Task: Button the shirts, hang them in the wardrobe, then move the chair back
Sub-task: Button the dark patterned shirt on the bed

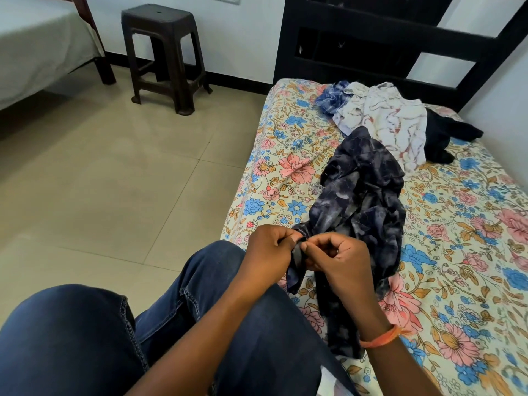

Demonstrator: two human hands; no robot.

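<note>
A dark navy patterned shirt (368, 195) lies crumpled along the flowered bed (471, 252), its near edge drawn up over my knee. My left hand (267, 250) pinches that edge from the left. My right hand (337, 258), with an orange thread on its wrist, pinches the same edge from the right, fingertips meeting the left hand's. Whether a button sits between them is hidden. Farther up the bed lie a white patterned shirt (391, 121), a blue checked shirt (333, 100) and a black garment (445, 135).
A dark brown plastic stool (164, 52) stands on the tiled floor (114, 172) by the wall at the back left. Another bed with a pale sheet (37, 50) is at the far left. The black headboard (400, 41) rises behind the clothes. My jeans-clad legs (114, 338) fill the lower left.
</note>
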